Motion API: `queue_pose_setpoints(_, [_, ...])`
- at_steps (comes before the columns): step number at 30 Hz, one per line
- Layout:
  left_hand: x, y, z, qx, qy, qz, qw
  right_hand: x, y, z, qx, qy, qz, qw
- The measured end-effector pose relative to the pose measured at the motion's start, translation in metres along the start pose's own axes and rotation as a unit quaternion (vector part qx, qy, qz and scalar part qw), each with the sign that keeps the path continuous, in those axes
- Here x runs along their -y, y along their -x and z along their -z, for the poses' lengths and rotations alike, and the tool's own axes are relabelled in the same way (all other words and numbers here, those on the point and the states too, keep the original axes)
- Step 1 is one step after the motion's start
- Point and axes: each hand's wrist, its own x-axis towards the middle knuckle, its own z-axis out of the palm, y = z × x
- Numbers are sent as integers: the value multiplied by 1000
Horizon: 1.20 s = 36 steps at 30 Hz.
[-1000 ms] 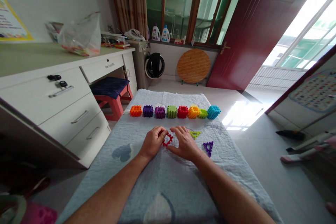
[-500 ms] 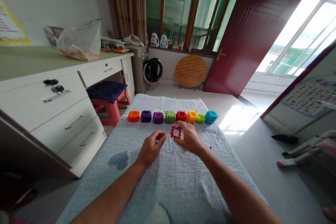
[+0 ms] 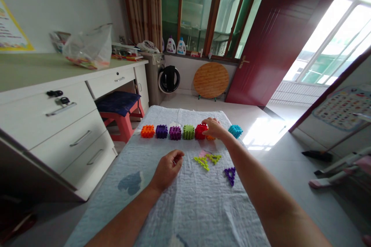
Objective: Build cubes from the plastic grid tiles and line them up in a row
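Note:
My right hand (image 3: 213, 126) reaches over the row of cubes, its fingertips at the top of the red cube (image 3: 199, 132); whatever it pinches is too small to make out. An orange-yellow piece (image 3: 210, 137) peeks out under that hand. My left hand (image 3: 168, 168) rests half curled on the cloth, thumb near the fingers. Leftward in the row stand green (image 3: 188, 132), magenta-purple (image 3: 175, 133), dark purple (image 3: 161, 131) and orange (image 3: 147, 131) cubes. A blue cube (image 3: 235, 131) ends the row. Flat pieces lie nearer: yellow-green ones (image 3: 202, 163) and a purple triangle (image 3: 230, 176).
A pale blue cloth (image 3: 139, 216) covers the table. To the left are a white desk (image 3: 66, 127) and a red stool (image 3: 123, 123) with a dark top. Behind stand a washing machine (image 3: 153, 73), a round wooden board (image 3: 211, 80) and a red door (image 3: 278, 34).
My right hand has moved forward from the red flat frame to the red cube. The frame no longer lies at its former spot, and the yellow-green pieces are uncovered. My left hand hardly moved.

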Motion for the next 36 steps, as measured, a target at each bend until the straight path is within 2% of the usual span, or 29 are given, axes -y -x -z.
queue_pose_setpoints(5, [3, 0, 1, 0, 3, -3, 1000, 1, 7, 5, -30, -15, -9, 999])
queue_pose_setpoints(7, [3, 0, 2, -3, 5, -1, 1000, -1, 20, 10, -60, -33, 8, 998])
queue_pose_setpoints(9, [2, 0, 3, -1, 1, 2, 1000, -2, 39, 13, -65, -55, 44, 995])
queue_pose_setpoints(13, [1, 0, 2, 1, -27, -3, 1000, -6, 80, 1, 32, -58, 93, 993])
queue_pose_setpoints(15, [2, 0, 1, 1, -33, -7, 999, -7, 94, -13, 79, -30, 79, 993])
queue_pose_setpoints(17, [3, 0, 0, 2, -31, -11, 999, -8, 102, -27, 99, -16, 54, 993])
queue_pose_setpoints(20, [5, 0, 0, 0, -31, -11, 999, -9, 106, -40, 80, -31, 53, 995])
queue_pose_setpoints(23, [4, 0, 0, 2, -34, -9, 999, -7, 106, -46, 27, -55, 56, 997])
queue_pose_setpoints(30, [4, 0, 1, 6, -40, -9, 999, 11, 108, -44, -49, -78, 26, 995])
queue_pose_setpoints(32, [3, 0, 1, 5, -44, -9, 999, 19, 112, -39, -32, -98, 56, 993])
queue_pose_setpoints(36, [3, 0, 1, 4, -49, -12, 999, 34, 119, -34, 44, -108, 92, 989])
